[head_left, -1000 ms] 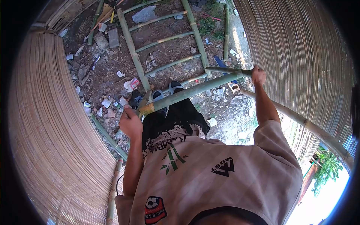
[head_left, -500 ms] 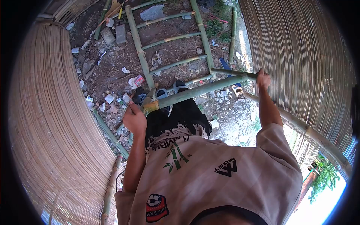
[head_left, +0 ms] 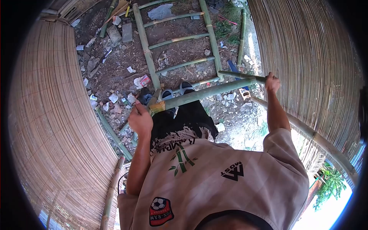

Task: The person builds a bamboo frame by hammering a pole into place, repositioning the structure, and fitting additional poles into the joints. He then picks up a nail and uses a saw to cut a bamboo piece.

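A bamboo frame with several rungs [head_left: 186,39] stretches away from my feet over the littered ground. Its near end has a thick green bamboo crosspiece [head_left: 209,93] at waist height in front of me. My left hand [head_left: 140,119] is closed at the left end of this near part, beside the yellowish joint; the thumb is up and the fingers are partly hidden. Out to the right, my right hand [head_left: 272,83] is wrapped round the end of the bamboo side pole [head_left: 243,75], near where the crosspiece meets it.
Woven bamboo walls rise at the left [head_left: 50,96] and right [head_left: 306,57]. A handsaw [head_left: 244,93] lies on the ground beyond the crosspiece. Stones, plastic litter and two blocks [head_left: 127,32] lie about. A long bamboo pole [head_left: 312,134] runs along the lower right.
The frame and both hands appear slightly further right in the view, and the ground has shifted with them. Both hands keep their places on the bamboo.
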A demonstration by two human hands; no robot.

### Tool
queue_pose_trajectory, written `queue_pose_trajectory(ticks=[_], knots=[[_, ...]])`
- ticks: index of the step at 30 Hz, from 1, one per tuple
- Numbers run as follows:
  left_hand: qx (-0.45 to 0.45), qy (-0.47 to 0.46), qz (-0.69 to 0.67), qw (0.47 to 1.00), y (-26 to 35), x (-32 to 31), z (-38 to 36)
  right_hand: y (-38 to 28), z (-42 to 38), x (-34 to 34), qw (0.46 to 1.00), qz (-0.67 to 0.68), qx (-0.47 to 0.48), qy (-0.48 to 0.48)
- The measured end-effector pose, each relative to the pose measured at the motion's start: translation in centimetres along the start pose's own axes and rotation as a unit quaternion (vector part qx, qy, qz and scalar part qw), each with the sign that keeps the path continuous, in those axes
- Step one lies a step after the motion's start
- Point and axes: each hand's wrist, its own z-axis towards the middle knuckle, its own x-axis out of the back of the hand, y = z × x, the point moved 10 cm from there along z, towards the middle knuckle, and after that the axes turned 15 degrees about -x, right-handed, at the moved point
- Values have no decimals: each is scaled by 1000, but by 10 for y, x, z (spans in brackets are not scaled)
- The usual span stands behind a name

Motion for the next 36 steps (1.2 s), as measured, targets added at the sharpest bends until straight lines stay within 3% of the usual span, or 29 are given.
queue_pose_trajectory(ticks=[36], knots=[[-7, -2, 1, 1000, 2, -1, 2, -4, -2, -4, 999, -23, 20, -11]])
